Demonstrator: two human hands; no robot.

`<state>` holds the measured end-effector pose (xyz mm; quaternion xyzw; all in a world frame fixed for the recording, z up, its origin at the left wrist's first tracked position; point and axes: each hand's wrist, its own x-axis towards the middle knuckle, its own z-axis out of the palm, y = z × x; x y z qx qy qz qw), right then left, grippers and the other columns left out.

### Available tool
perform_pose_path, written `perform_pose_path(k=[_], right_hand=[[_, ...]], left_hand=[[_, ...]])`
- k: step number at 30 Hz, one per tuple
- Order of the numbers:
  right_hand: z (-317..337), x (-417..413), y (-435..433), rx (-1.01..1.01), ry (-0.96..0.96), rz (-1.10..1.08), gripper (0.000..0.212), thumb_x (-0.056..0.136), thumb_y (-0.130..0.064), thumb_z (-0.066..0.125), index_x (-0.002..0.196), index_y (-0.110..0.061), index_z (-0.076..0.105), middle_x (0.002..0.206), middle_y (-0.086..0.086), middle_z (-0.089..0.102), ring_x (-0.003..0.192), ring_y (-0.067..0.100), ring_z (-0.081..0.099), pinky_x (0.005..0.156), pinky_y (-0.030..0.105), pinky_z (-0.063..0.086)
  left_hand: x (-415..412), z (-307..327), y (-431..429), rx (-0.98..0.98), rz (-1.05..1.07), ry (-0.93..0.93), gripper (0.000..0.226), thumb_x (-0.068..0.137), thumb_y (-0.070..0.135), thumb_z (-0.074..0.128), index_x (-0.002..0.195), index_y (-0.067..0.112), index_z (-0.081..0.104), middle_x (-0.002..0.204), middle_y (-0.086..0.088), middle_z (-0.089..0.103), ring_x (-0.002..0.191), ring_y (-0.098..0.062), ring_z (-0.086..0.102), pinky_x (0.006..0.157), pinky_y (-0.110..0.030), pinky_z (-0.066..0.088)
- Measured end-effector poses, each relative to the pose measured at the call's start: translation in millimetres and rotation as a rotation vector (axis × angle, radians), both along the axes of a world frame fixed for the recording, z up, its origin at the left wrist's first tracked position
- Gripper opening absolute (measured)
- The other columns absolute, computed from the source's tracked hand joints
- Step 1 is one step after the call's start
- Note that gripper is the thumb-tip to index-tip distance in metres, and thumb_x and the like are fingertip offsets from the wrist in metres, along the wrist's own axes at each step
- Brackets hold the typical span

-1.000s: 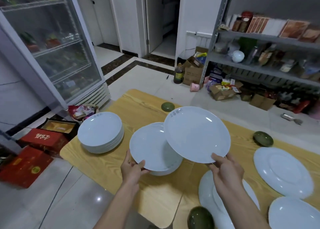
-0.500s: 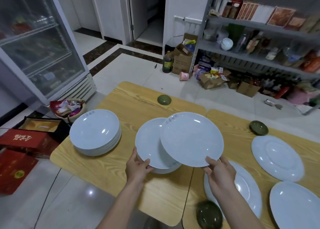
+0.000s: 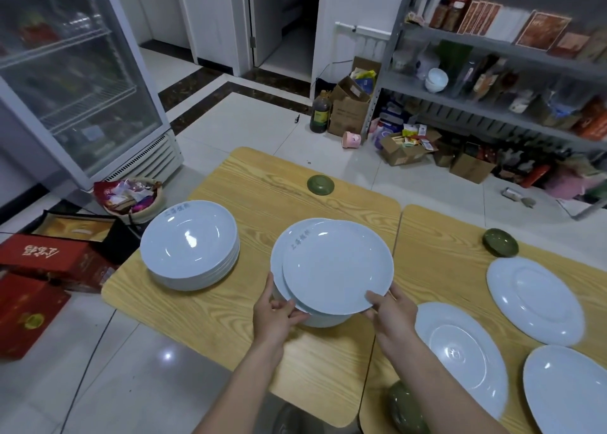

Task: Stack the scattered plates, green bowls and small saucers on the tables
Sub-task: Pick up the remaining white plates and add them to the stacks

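Observation:
My right hand (image 3: 389, 309) pinches the near rim of a white plate (image 3: 338, 266), which lies almost flat over a short stack of white plates (image 3: 279, 269) in the middle of the left table (image 3: 230, 309). My left hand (image 3: 274, 312) grips the stack's near left edge. A taller stack of white plates (image 3: 190, 244) stands further left. Three single white plates (image 3: 463, 348) (image 3: 535, 299) (image 3: 568, 391) lie on the right table (image 3: 437, 269). Green bowls sit at the far side (image 3: 320, 184), on the right (image 3: 500, 242) and at the near edge (image 3: 407, 407).
A glass-door fridge (image 3: 75, 82) stands to the left, with red boxes (image 3: 42, 263) and a snack basket (image 3: 131, 198) on the floor beside the table. Metal shelving (image 3: 492, 82) and cardboard boxes (image 3: 348, 111) fill the back right.
My right hand has carried the plate down and leftward until it sits nearly over the middle stack. My left hand has stayed on the stack's edge. The camera has tilted down.

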<state>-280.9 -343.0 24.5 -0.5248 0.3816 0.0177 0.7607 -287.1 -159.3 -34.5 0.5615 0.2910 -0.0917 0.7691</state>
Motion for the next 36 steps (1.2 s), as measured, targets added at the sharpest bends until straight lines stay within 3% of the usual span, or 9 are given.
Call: perform_pose_path(k=[4, 7, 11, 14, 16, 18, 30, 34, 36], right_hand=[[-1.5, 4.9, 5.6, -0.159, 0.025, 0.058, 0.037, 0.084, 0.016, 0.054, 0.099, -0.016, 0.062, 0.091, -0.004, 0.067, 0.085, 0.020, 0.066, 0.077, 0.043, 0.059], [-5.6, 9.3, 6.9, -0.306, 0.067, 0.095, 0.036, 0.079, 0.013, 0.055, 0.078, -0.022, 0.065, 0.089, 0.006, 0.069, 0.083, 0.025, 0.066, 0.085, 0.051, 0.058], [-10.0, 13.0, 12.5, -0.445, 0.088, 0.140, 0.031, 0.074, 0.009, 0.061, 0.071, -0.021, 0.067, 0.105, 0.022, 0.068, 0.077, 0.023, 0.059, 0.083, 0.046, 0.058], [-15.7, 15.2, 15.8, -0.479, 0.113, 0.133, 0.030, 0.075, 0.008, 0.066, 0.068, -0.022, 0.065, 0.112, 0.021, 0.066, 0.094, 0.032, 0.065, 0.088, 0.044, 0.054], [-20.5, 15.4, 15.8, -0.484, 0.130, 0.128, 0.028, 0.076, 0.007, 0.067, 0.072, -0.021, 0.067, 0.104, 0.023, 0.066, 0.098, 0.035, 0.064, 0.094, 0.050, 0.051], [-24.4, 15.5, 15.3, -0.495, 0.155, 0.138, 0.023, 0.075, 0.006, 0.070, 0.087, -0.013, 0.073, 0.086, 0.019, 0.061, 0.078, 0.029, 0.061, 0.085, 0.042, 0.055], [-28.4, 21.1, 11.5, -0.482, 0.204, 0.111, 0.053, 0.074, 0.001, 0.079, 0.122, -0.017, 0.065, 0.078, 0.002, 0.055, 0.069, 0.013, 0.056, 0.064, 0.019, 0.043], [-27.4, 14.8, 2.7, -0.370, 0.179, 0.121, 0.041, 0.079, -0.006, 0.078, 0.118, -0.010, 0.066, 0.087, 0.003, 0.066, 0.076, 0.014, 0.062, 0.083, 0.033, 0.054], [-24.9, 7.3, -7.1, -0.334, 0.146, 0.139, 0.038, 0.084, -0.012, 0.076, 0.120, -0.006, 0.065, 0.093, 0.001, 0.069, 0.082, 0.017, 0.065, 0.086, 0.036, 0.056]], left_hand=[[-0.2, -0.9, 4.6, -0.021, -0.023, -0.007, 0.079, 0.092, -0.007, 0.058, 0.152, 0.034, 0.026, 0.098, -0.017, 0.053, 0.090, -0.031, 0.072, 0.072, -0.029, 0.061], [-0.7, -2.6, 6.7, -0.021, -0.048, -0.002, 0.079, 0.093, -0.006, 0.057, 0.152, 0.036, 0.025, 0.095, -0.017, 0.053, 0.085, -0.028, 0.074, 0.078, -0.034, 0.061], [-0.8, -4.2, 9.0, -0.014, -0.063, -0.003, 0.079, 0.094, -0.008, 0.053, 0.152, 0.036, 0.024, 0.090, -0.016, 0.051, 0.080, -0.027, 0.074, 0.078, -0.035, 0.061], [-0.8, -6.1, 10.7, -0.010, -0.079, 0.002, 0.080, 0.094, -0.010, 0.052, 0.152, 0.037, 0.024, 0.090, -0.016, 0.052, 0.081, -0.028, 0.073, 0.079, -0.037, 0.061], [-1.0, -6.6, 11.8, -0.011, -0.094, 0.003, 0.080, 0.094, -0.010, 0.053, 0.152, 0.039, 0.024, 0.090, -0.016, 0.053, 0.082, -0.029, 0.074, 0.081, -0.040, 0.060], [-1.5, -6.9, 12.2, -0.020, -0.095, 0.008, 0.081, 0.094, -0.009, 0.053, 0.151, 0.040, 0.024, 0.091, -0.017, 0.053, 0.084, -0.030, 0.073, 0.081, -0.040, 0.060], [-1.1, -4.1, 11.8, 0.020, -0.105, 0.032, 0.082, 0.093, -0.009, 0.054, 0.151, 0.042, 0.024, 0.094, -0.017, 0.052, 0.084, -0.031, 0.072, 0.079, -0.041, 0.061], [-2.4, 3.2, 10.3, 0.106, -0.085, -0.003, 0.070, 0.094, -0.004, 0.054, 0.148, 0.037, 0.035, 0.085, -0.011, 0.053, 0.077, -0.024, 0.064, 0.069, -0.030, 0.059], [-3.3, 7.6, 5.8, 0.342, -0.081, -0.059, 0.055, 0.094, 0.004, 0.055, 0.143, 0.030, 0.049, 0.081, 0.001, 0.053, 0.075, -0.013, 0.057, 0.071, -0.024, 0.052]])
